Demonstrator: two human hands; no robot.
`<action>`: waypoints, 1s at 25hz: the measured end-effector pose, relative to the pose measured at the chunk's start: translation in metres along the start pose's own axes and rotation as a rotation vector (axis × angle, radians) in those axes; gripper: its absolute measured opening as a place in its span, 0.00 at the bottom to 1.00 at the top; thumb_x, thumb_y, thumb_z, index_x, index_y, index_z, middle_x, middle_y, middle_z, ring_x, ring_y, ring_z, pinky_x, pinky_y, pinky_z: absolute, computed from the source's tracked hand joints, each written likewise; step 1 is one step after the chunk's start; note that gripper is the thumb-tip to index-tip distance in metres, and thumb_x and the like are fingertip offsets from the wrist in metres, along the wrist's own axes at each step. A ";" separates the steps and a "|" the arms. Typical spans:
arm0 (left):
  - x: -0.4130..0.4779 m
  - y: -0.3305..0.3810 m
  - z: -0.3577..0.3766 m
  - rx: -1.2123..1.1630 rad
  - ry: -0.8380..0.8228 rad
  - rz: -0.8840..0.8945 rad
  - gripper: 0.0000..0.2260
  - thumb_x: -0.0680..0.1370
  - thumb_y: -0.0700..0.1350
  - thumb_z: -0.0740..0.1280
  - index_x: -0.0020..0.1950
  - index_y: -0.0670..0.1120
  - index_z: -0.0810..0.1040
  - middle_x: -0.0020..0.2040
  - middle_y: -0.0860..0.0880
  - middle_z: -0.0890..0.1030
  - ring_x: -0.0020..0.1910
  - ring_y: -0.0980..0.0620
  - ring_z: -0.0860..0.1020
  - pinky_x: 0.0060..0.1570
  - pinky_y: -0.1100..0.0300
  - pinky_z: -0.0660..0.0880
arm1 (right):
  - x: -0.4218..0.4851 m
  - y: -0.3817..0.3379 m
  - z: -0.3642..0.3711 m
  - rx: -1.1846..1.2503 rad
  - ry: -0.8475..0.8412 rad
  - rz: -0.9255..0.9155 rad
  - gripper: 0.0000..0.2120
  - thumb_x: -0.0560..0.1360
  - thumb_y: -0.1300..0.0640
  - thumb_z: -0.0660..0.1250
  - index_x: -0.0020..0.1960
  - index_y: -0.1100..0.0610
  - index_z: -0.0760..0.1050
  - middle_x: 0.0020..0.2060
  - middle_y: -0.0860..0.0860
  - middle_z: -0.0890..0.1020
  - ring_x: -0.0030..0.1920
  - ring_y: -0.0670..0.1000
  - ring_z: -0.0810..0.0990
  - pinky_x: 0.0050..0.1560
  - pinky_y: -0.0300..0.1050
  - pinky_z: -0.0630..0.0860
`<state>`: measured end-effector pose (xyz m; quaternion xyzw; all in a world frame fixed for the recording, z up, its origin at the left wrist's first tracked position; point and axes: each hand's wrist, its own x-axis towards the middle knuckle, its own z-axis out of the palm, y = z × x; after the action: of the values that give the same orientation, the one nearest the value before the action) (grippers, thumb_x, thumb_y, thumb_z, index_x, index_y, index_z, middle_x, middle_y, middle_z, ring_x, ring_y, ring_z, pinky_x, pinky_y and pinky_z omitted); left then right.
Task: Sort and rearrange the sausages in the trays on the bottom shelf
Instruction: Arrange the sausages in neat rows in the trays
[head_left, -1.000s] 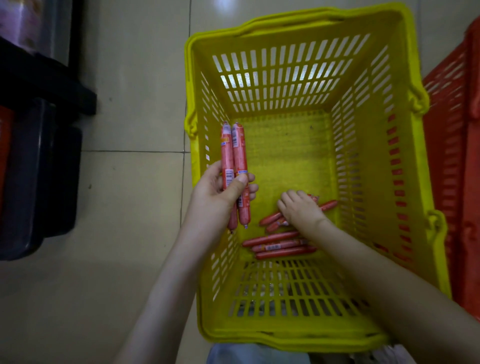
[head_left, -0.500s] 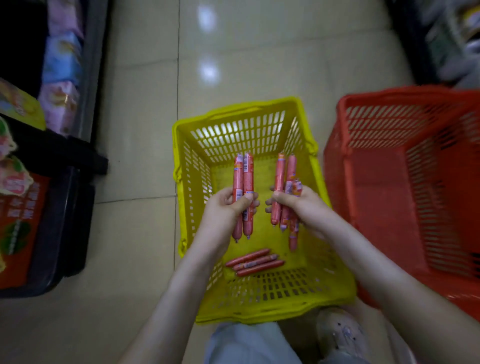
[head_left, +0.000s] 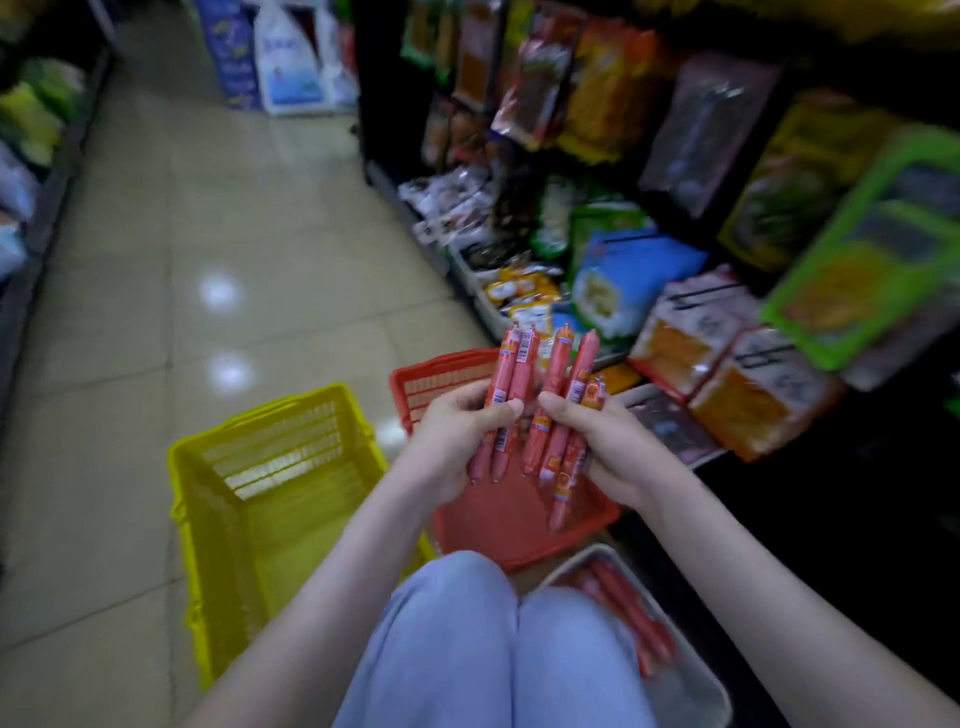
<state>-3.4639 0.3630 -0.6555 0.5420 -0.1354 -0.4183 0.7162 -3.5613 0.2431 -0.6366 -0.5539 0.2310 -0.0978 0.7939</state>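
Through the head camera I see my left hand (head_left: 457, 431) raised ahead of my knees (head_left: 467, 649). Its thumb and curled fingers are clamped round two sausages (head_left: 511, 374) that stand almost upright, tips pointing far. My right hand (head_left: 608, 441) sits just beside it, thumb across the front and fingers wrapped round a looser bunch of sausages (head_left: 563, 410). That bunch is fanned out, and one hangs lower than the rest. The thumbs nearly meet, and both handfuls are above the red basket (head_left: 519, 525).

The yellow basket (head_left: 218, 467) stands on the pale tiled floor (head_left: 234, 234) to the near left of the red one. At the near right, by my right knee, a grey tray (head_left: 691, 691) holds more sausages (head_left: 634, 618), though they are blurred. The right side is a dark shelf crowded with snack packets (head_left: 675, 312), and the aisle runs away to the far left.

Half a second ago both hands held these same sausages over the yellow basket. Since then the view has swung up and right toward the shelf, and the hands have crossed to the red basket. I can no longer make out the three sausages that lay in the yellow basket.
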 end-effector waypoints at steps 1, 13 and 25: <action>-0.007 0.002 0.025 0.021 -0.058 0.012 0.11 0.76 0.33 0.65 0.57 0.39 0.80 0.53 0.35 0.81 0.49 0.40 0.80 0.51 0.43 0.78 | -0.023 -0.014 -0.014 -0.025 0.057 -0.034 0.12 0.75 0.64 0.64 0.57 0.66 0.77 0.49 0.64 0.82 0.42 0.57 0.84 0.39 0.47 0.81; -0.096 -0.045 0.187 0.200 -0.586 -0.087 0.09 0.77 0.34 0.66 0.53 0.44 0.81 0.49 0.42 0.84 0.50 0.44 0.83 0.51 0.49 0.80 | -0.240 -0.023 -0.087 -0.123 0.652 -0.214 0.07 0.74 0.64 0.68 0.51 0.61 0.80 0.46 0.59 0.84 0.45 0.57 0.84 0.49 0.54 0.80; -0.128 -0.188 0.327 0.475 -0.956 -0.340 0.10 0.77 0.39 0.69 0.57 0.45 0.81 0.43 0.47 0.82 0.41 0.49 0.79 0.43 0.57 0.76 | -0.395 0.042 -0.212 -0.051 1.087 -0.151 0.09 0.74 0.64 0.68 0.53 0.65 0.77 0.41 0.57 0.83 0.38 0.53 0.83 0.34 0.42 0.79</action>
<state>-3.8394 0.2300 -0.6665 0.4528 -0.4462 -0.6851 0.3558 -4.0117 0.2443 -0.6323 -0.4578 0.5696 -0.4211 0.5374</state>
